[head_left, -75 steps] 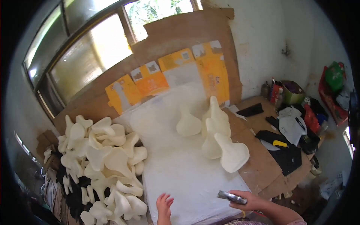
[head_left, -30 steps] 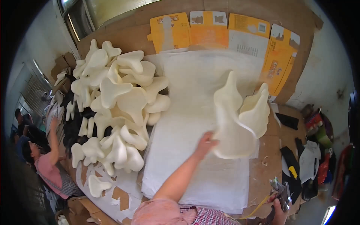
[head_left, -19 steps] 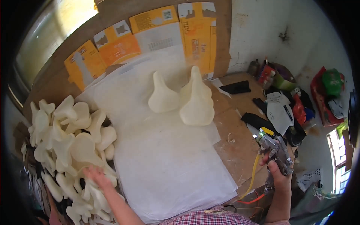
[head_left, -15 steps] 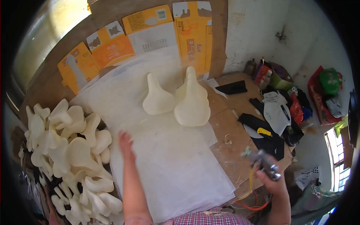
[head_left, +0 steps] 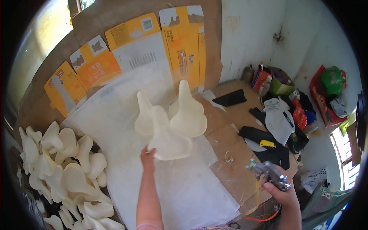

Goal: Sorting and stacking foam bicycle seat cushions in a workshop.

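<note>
My left hand (head_left: pixel 148 156) has its fingers closed on the lower left edge of a cream foam saddle pad (head_left: pixel 170 142), slightly smeared by motion. This pad overlaps the view of a second saddle-shaped pad (head_left: pixel 143 122) behind it. Just right of that one, a stack of similar pads (head_left: pixel 188 115) rests with the narrow ends pointing away from me. Off to the right, my right hand (head_left: pixel 281 193) grips a metal spray gun (head_left: pixel 270 174) with a hose attached, its nozzle toward the left.
White paper sheets (head_left: pixel 184 195) cover the table's middle. A heap of cream foam pads (head_left: pixel 65 168) lies on the left. Black scraps, a paper template (head_left: pixel 279 119) and a yellow cutter (head_left: pixel 267 143) lie on the right. Flattened yellow cartons (head_left: pixel 182 53) line the back. An orange hose (head_left: pixel 264 219) hangs near my right arm.
My left hand has moved rightward and now holds a foam saddle pad in front of the others. The whole view has shifted slightly. My right hand still holds the spray gun.
</note>
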The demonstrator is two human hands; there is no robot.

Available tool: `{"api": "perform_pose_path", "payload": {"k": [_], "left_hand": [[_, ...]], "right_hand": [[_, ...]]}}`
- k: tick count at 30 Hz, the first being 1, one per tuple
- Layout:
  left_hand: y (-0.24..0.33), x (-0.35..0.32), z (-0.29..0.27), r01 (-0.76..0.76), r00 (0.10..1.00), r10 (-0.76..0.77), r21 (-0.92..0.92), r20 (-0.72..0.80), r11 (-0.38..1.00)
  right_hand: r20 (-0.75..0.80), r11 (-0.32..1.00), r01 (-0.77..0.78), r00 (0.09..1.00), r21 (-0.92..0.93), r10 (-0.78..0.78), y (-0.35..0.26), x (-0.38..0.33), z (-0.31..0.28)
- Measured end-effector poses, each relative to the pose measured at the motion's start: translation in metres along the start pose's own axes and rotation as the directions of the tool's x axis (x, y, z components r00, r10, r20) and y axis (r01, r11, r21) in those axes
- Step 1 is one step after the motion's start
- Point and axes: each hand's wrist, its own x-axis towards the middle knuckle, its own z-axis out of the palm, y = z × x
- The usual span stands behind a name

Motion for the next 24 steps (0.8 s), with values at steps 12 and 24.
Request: {"api": "perform_pose_path", "payload": {"k": [12, 24], "left_hand": [[-0.013, 0.083, 0.123, -0.361, 0.927, 0.308, 0.291, 0.212, 0.886], [0.008, -0.006, 0.083, 0.129, 0.921, -0.086, -0.090, 0.379, 0.988]], "right_hand": [[-0.169, 0.967, 0.098, 0.984, 0.233, -0.059, -0.003, 0.019, 0.008], [-0.209, 0.974, 0.186, 0.966, 0.133, -0.156, -0.011, 0.065, 0.010]]}}
